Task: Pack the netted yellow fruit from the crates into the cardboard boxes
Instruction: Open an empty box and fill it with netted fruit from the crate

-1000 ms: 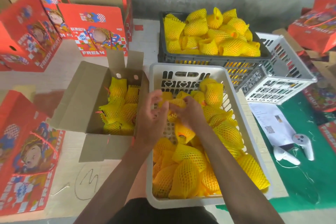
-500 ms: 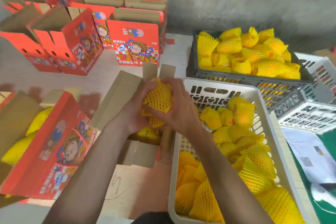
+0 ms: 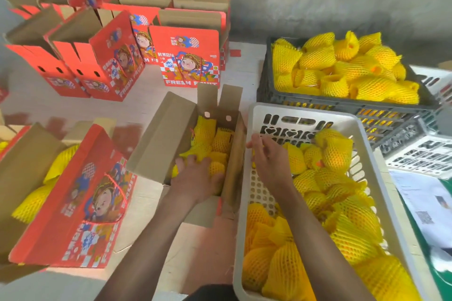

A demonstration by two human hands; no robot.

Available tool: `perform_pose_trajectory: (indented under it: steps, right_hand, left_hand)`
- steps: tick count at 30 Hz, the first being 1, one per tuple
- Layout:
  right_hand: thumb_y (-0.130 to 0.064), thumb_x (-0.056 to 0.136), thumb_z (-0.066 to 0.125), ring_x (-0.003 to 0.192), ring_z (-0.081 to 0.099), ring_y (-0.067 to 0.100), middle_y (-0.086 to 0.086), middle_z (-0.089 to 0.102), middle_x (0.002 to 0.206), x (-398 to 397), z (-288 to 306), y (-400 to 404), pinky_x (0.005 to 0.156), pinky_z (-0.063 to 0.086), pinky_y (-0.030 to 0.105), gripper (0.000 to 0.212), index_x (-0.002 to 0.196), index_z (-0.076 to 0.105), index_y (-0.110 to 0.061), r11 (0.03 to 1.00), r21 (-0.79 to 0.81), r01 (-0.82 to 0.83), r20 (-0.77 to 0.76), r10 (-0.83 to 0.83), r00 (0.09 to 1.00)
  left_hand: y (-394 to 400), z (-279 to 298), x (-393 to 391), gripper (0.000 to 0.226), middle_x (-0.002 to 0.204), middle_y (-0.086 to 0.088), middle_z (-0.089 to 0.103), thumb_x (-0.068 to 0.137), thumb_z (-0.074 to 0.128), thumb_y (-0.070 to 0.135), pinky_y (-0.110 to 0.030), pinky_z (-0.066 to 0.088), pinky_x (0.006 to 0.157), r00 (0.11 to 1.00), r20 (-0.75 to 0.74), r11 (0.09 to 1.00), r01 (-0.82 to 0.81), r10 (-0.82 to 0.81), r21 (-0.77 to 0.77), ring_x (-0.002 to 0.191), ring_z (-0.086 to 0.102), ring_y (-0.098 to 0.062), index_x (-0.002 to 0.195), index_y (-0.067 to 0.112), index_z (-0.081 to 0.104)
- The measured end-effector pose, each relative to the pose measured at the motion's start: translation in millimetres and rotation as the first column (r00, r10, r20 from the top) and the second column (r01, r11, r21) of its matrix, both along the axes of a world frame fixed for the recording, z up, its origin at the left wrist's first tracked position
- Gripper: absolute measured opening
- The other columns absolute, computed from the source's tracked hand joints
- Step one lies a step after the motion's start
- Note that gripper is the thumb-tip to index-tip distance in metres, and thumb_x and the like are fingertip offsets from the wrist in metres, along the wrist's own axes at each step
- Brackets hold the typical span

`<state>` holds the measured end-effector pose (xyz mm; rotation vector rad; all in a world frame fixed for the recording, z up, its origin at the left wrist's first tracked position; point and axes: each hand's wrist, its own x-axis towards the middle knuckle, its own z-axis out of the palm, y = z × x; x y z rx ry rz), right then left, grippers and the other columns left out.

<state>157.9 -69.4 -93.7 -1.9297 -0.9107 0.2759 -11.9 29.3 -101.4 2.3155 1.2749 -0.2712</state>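
While your left hand (image 3: pixel 195 178) presses down with spread, straight fingers on the netted yellow fruit (image 3: pixel 210 151) inside the open cardboard box (image 3: pixel 159 144), your right hand (image 3: pixel 269 161) hovers over the far left corner of the white plastic crate (image 3: pixel 367 144), just right of the box's wall. Its fingers are loosely bent; something yellow shows just beyond the fingertips, but whether they pinch it or merely hang in front of it cannot be told. The box sits directly left of the white crate, its flaps standing up, several netted fruit packed inside. More netted fruit fills the white crate, piled thickest toward its near end, with bare perforated floor showing under your right wrist. Beyond it, at the far right, a dark grey crate (image 3: pixel 266 90) is heaped with the same fruit. To the near left, a red printed box (image 3: pixel 97 203) lies open with netted fruit visible in it. Across the far left stand several more red boxes (image 3: pixel 190 56), flaps up. At the right edge, a printed sheet of paper (image 3: pixel 425 205) lies beside an empty white crate (image 3: pixel 420 154).
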Motion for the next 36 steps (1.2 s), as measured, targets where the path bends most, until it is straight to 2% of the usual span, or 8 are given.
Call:
perform_pose_trajectory:
  steps: [10, 14, 17, 19, 24, 27, 30, 36]
  right_hand:
    - [-0.04, 0.109, 0.048, 0.056, 0.064, 0.015, 0.002, 0.069, 0.069, -0.3, -13.0, -7.3, 0.042, 0.043, 0.017, 0.039, 0.086, 0.074, -0.021, 0.997, 0.067, 0.03, -0.098, -0.023, 0.995]
    - [-0.038, 0.107, 0.052, 0.058, 0.063, 0.014, -0.001, 0.069, 0.072, 2.9, -17.0, -12.8, 0.046, 0.043, 0.022, 0.032, 0.09, 0.073, -0.021, 0.999, 0.042, 0.032, -0.07, -0.029, 0.997]
    - [-0.042, 0.105, 0.054, 0.073, 0.066, 0.009, -0.006, 0.073, 0.092, 13.1, -19.4, -22.5, 0.058, 0.05, 0.028, 0.029, 0.1, 0.073, -0.021, 0.981, -0.188, -0.047, -0.078, 0.032, 0.996]
    - [-0.045, 0.102, 0.058, 0.084, 0.066, 0.005, -0.007, 0.073, 0.104, 21.8, -20.8, -34.6, 0.067, 0.053, 0.026, 0.025, 0.106, 0.071, -0.024, 0.866, -0.437, -0.244, -0.162, 0.191, 0.968]
    - [-0.062, 0.087, 0.07, 0.126, 0.058, 0.025, -0.001, 0.058, 0.143, 12.1, -33.9, -56.1, 0.099, 0.052, 0.041, 0.066, 0.14, 0.059, -0.024, 0.197, -0.899, -0.392, -0.281, 0.426, 0.86]
    - [-0.059, 0.078, 0.079, 0.126, 0.056, 0.03, 0.007, 0.054, 0.146, -0.5, -55.4, -53.5, 0.089, 0.052, 0.04, 0.092, 0.15, 0.041, -0.017, 0.206, -0.893, -0.401, -0.31, 0.364, 0.878]
    - [-0.061, 0.074, 0.083, 0.134, 0.054, 0.033, 0.011, 0.051, 0.151, -16.0, -67.9, -46.5, 0.105, 0.051, 0.046, 0.108, 0.158, 0.032, -0.015, 0.217, -0.912, -0.349, -0.24, 0.407, 0.881]
    - [-0.06, 0.078, 0.082, 0.135, 0.053, 0.031, 0.008, 0.06, 0.143, -30.6, -78.5, -35.4, 0.113, 0.044, 0.046, 0.087, 0.149, 0.053, -0.018, 0.119, -0.922, -0.37, -0.244, 0.564, 0.789]
  left_hand:
    - [0.8, -1.1, 25.1, 0.047, 0.144, -0.01, 0.04, 0.087, 0.061, 0.022, -0.068, 0.033, 0.106, 0.963, -0.268, 0.991, -0.07, 0.038, -0.112, 0.147, 0.01, -0.032, 0.134, 0.026, 0.056]
    - [-2.3, -3.5, 22.0, 0.039, 0.135, -0.01, 0.049, 0.088, 0.056, 0.017, -0.068, 0.032, 0.105, 0.97, -0.241, 0.994, -0.053, 0.028, -0.1, 0.142, 0.018, -0.033, 0.127, 0.024, 0.055]
    - [-9.4, 8.1, 22.8, 0.027, 0.124, -0.009, 0.06, 0.093, 0.057, 0.031, -0.056, 0.041, 0.101, 0.991, -0.042, 0.991, -0.129, 0.128, -0.018, 0.13, 0.044, -0.033, 0.117, 0.021, 0.063]
    - [-21.3, 16.4, 30.8, 0.022, 0.114, -0.003, 0.068, 0.097, 0.053, 0.03, -0.044, 0.047, 0.092, 0.963, 0.234, 0.987, -0.152, 0.136, 0.049, 0.114, 0.06, -0.029, 0.111, 0.02, 0.066]
    - [-54.7, 11.5, 55.8, 0.017, 0.116, 0.004, 0.059, 0.1, 0.059, 0.027, -0.01, 0.041, 0.086, 0.766, 0.64, 0.991, -0.035, -0.057, 0.13, 0.105, 0.056, -0.009, 0.113, 0.02, 0.068]
    - [-65.9, 1.1, 65.0, 0.011, 0.123, 0.004, 0.048, 0.098, 0.061, 0.019, 0.001, 0.035, 0.08, 0.708, 0.705, 0.992, -0.059, -0.038, 0.113, 0.107, 0.053, -0.006, 0.106, 0.02, 0.069]
    - [-71.2, -7.8, 65.3, 0.008, 0.133, -0.002, 0.045, 0.096, 0.064, 0.016, -0.009, 0.039, 0.086, 0.713, 0.698, 0.987, -0.06, -0.064, 0.152, 0.113, 0.056, -0.014, 0.102, 0.017, 0.068]
    - [-83.4, -14.4, 61.5, 0.008, 0.15, -0.005, 0.033, 0.097, 0.064, 0.02, -0.024, 0.05, 0.101, 0.734, 0.671, 0.983, -0.033, -0.1, 0.182, 0.137, 0.046, -0.021, 0.104, 0.016, 0.065]
